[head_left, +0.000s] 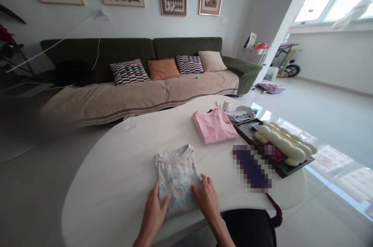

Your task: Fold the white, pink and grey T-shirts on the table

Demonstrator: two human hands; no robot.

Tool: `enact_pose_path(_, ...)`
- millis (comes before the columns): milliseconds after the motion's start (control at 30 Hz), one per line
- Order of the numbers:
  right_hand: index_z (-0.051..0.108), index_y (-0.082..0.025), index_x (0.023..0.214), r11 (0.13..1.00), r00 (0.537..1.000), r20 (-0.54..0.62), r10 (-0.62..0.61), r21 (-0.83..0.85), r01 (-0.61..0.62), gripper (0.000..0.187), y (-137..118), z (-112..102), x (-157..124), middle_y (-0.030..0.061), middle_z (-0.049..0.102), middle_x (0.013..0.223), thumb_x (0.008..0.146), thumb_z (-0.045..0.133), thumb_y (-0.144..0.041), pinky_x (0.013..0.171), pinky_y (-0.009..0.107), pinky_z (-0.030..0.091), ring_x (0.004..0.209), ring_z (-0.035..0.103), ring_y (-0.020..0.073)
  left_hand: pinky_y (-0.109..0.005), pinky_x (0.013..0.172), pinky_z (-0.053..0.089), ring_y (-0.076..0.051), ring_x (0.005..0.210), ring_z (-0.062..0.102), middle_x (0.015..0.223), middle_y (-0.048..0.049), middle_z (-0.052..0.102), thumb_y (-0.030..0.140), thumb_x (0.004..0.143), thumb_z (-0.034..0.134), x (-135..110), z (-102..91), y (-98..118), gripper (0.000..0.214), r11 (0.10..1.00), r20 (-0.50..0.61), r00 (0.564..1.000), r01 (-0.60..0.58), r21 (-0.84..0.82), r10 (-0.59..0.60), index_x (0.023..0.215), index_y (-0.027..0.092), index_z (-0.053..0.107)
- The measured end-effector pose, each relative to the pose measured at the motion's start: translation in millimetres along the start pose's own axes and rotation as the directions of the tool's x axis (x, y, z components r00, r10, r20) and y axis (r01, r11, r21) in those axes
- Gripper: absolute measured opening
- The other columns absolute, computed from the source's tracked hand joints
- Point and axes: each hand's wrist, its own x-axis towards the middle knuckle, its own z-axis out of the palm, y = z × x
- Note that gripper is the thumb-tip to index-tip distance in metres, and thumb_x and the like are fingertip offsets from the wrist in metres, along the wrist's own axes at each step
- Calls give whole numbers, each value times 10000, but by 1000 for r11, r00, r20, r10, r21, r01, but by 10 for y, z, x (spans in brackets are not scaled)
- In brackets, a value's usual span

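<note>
A folded white shirt [176,175] with pale blue lettering lies near the front edge of a white oval table [116,177]. My left hand [155,210] rests flat on the shirt's lower left part, fingers stretched out. My right hand [206,197] lies flat on its lower right part, fingers also extended. Neither hand grips anything. A folded pink shirt [214,125] lies further back on the table, apart from both hands.
A dark tray [287,169] at the table's right holds a cream wavy object [284,142] and small items. Papers [240,114] lie behind it. A blurred dark patch [252,167] sits beside the tray. A green sofa [186,46] with cushions stands behind the table.
</note>
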Motion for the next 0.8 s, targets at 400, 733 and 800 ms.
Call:
enact_pose_path(400,571,-170,1049,330,779,626,45,726,-603,480,-37,-884,46,51,664,940,606,636,-345,717,305,470,839,619,226,-427,749,484,-319,954,595,914,-82,672,444,610,616,-321,-420,1002,428,572,614,756,614,-545,-227,974,220,644)
enact_pose_path(733,574,-166,1047,626,976,211,54,754,-198,433,-136,-1934,1833,61,662,896,646,622,-322,626,242,489,742,627,172,-298,759,476,-187,884,602,1052,-62,615,202,660,616,1301,226,2483,522,481,514,808,343,-807,286,1163,188,476)
enact_pose_path(800,578,-155,1021,774,988,94,123,614,-155,379,44,-1898,2179,66,656,899,694,563,-348,650,249,493,785,622,175,-250,687,476,-144,804,604,1036,-43,612,215,680,615,1583,529,2558,536,549,494,839,308,-777,228,1186,217,440)
